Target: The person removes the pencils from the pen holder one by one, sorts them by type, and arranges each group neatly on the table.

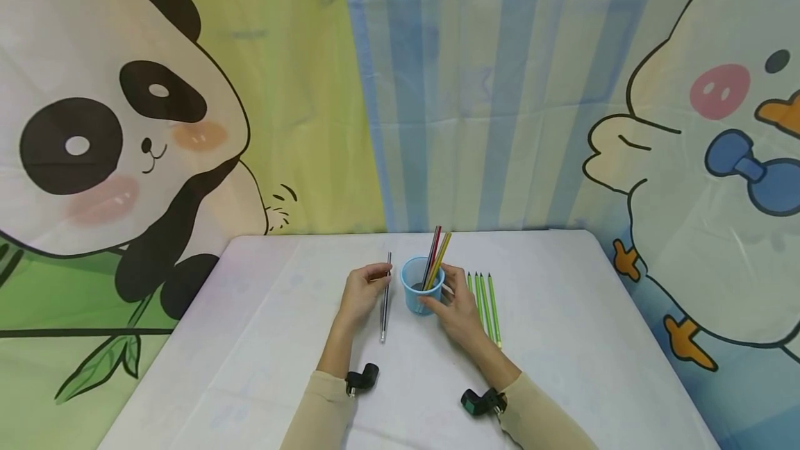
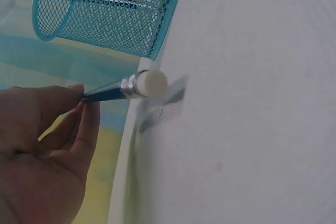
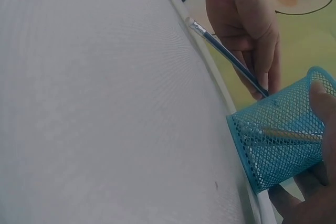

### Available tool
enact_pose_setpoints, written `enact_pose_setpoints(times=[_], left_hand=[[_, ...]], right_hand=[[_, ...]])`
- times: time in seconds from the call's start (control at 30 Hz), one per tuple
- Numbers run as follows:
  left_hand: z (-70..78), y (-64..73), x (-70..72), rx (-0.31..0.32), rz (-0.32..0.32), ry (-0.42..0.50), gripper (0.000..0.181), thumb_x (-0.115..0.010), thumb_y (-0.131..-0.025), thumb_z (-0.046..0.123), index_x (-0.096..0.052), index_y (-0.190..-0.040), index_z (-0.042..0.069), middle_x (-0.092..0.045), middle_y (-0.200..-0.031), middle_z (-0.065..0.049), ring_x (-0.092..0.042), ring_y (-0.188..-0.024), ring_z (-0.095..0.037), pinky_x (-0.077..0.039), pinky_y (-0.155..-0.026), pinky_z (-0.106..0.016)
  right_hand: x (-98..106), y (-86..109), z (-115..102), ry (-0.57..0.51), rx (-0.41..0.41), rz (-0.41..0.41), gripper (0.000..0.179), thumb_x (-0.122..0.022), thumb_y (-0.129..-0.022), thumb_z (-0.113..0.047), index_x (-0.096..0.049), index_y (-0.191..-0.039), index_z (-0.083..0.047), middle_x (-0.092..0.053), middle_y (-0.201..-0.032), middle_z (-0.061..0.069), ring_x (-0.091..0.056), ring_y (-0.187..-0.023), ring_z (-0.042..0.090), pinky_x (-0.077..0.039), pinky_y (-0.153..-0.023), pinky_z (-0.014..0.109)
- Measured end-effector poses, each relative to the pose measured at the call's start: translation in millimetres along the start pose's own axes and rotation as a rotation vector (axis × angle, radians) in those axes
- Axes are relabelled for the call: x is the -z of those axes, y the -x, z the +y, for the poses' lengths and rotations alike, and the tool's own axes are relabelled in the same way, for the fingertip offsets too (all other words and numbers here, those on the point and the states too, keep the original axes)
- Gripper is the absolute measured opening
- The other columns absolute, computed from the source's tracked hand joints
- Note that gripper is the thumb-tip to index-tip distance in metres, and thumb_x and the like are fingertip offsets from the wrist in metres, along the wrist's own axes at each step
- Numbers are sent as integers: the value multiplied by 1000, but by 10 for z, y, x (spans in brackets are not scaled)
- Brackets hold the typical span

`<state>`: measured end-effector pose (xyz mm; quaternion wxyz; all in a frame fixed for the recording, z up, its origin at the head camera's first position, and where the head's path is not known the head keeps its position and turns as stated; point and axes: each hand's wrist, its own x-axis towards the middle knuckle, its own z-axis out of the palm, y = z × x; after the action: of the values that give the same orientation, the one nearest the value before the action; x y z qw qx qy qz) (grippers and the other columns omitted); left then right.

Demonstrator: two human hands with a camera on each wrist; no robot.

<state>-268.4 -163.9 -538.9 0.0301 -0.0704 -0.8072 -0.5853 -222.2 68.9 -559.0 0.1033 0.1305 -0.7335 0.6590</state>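
Between its thumb and fingertips, my left hand pinches a dark pencil left of the cup. The pencil's white eraser end points down toward the tabletop in the left wrist view. My right hand grips a light blue mesh pen cup, thumb on the near side and fingers round the right side. Several pencils, red, dark and yellow among them, lean in the cup with their upper ends above its rim. In the right wrist view, the mesh cup shows pencil ends through its wall.
Several green pencils lie side by side on the white table, just right of my right hand. Behind the table's far edge hangs a printed curtain with a panda and a white bird. Each wrist wears a small black camera.
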Motion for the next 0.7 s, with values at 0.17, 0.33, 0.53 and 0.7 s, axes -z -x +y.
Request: enact_pose_setpoints(times=[0.17, 0.33, 0.53, 0.7], left_hand=[[-54, 4, -13, 32, -18, -57, 29, -70, -97, 2, -73, -126, 2, -73, -127, -18, -69, -116, -27, -60, -95, -37], [-86, 2, -40, 44, -16, -98, 28, -70, -98, 5, -74, -126, 5, -74, -125, -14, -69, -115, -26, -60, -95, -40], [-140, 2, -60, 63, -5, -158, 27, -71, -98, 7, -75, -125, 8, -75, -122, -8, -69, -113, -22, -61, -94, -37], [-148, -2, -66, 60, 2, -191, 26, -70, -99, 7, -75, -124, 8, -76, -120, -9, -71, -110, -22, -61, -93, -38]], right_hand=[[2, 0, -11, -10, 5, -7, 77, -86, -87, -16, -41, -150, -16, -50, -157, 14, -45, -149, 37, -38, -120, 57], [11, -2, -4, -19, 9, -7, 77, -85, -88, -14, -41, -150, -15, -49, -157, 15, -44, -149, 38, -37, -120, 60], [16, 5, 5, 4, 21, -9, 74, -85, -88, -21, -42, -148, -20, -51, -156, 12, -46, -148, 36, -39, -119, 58], [15, 1, 18, 16, 26, -5, 75, -85, -88, -24, -42, -149, -20, -50, -156, 13, -46, -148, 37, -39, -118, 59]])
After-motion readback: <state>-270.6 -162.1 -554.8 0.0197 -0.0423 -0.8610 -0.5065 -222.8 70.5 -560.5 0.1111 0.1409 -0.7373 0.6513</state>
